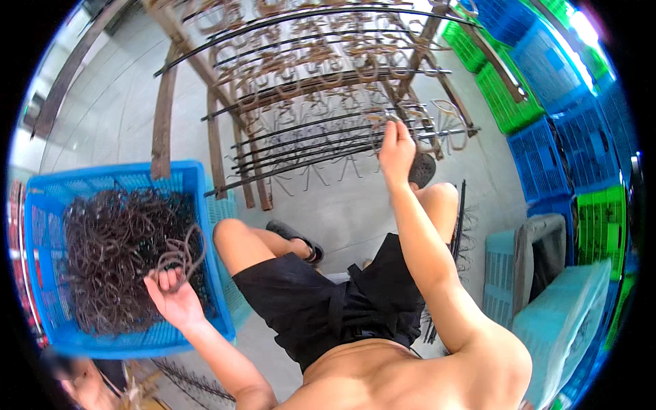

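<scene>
My left hand (pixel 171 294) is closed round a brown, cord-like loop (pixel 183 254), held up above the near right part of a blue crate (pixel 219 287). A tangled heap of dark brown loops (pixel 116 260) lies in that crate. Stretched out ahead, my right hand (pixel 396 152) has its fingers pinched together at a brown loop (pixel 376 123), near the right end of a black rod (pixel 328 141) on the rack. Its fingertips partly hide what they grip. Another pale brown loop (pixel 451 126) hangs just right of this hand.
A wooden rack (pixel 164 113) carries rows of black rods hung with brown loops; lower rods have thin wire hooks. Blue and green crates (pixel 540 157) are stacked at right, with turquoise crates (pixel 557 321) nearer. Another person's arm (pixel 89 383) shows at lower left.
</scene>
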The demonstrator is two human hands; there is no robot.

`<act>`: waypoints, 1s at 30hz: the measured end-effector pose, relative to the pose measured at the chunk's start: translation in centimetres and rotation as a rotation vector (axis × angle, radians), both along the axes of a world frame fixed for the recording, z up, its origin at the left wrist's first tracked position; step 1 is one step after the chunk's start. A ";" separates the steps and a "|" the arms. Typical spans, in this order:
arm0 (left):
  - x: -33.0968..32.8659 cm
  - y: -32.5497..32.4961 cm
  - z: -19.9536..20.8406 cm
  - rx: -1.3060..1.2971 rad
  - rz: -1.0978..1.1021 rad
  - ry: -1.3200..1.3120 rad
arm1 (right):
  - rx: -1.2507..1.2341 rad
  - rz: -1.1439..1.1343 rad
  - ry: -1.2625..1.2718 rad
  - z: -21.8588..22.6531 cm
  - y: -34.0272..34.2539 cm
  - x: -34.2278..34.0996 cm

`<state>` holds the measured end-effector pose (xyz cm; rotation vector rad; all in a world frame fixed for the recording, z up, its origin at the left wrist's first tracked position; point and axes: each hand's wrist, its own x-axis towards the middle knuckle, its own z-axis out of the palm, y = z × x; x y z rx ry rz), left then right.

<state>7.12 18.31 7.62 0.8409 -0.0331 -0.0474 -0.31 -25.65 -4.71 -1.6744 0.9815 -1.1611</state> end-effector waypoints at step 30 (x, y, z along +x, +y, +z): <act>-4.4 -11.8 -4.7 -0.349 -0.403 0.198 | 0.715 0.737 -0.096 7.2 19.4 -3.5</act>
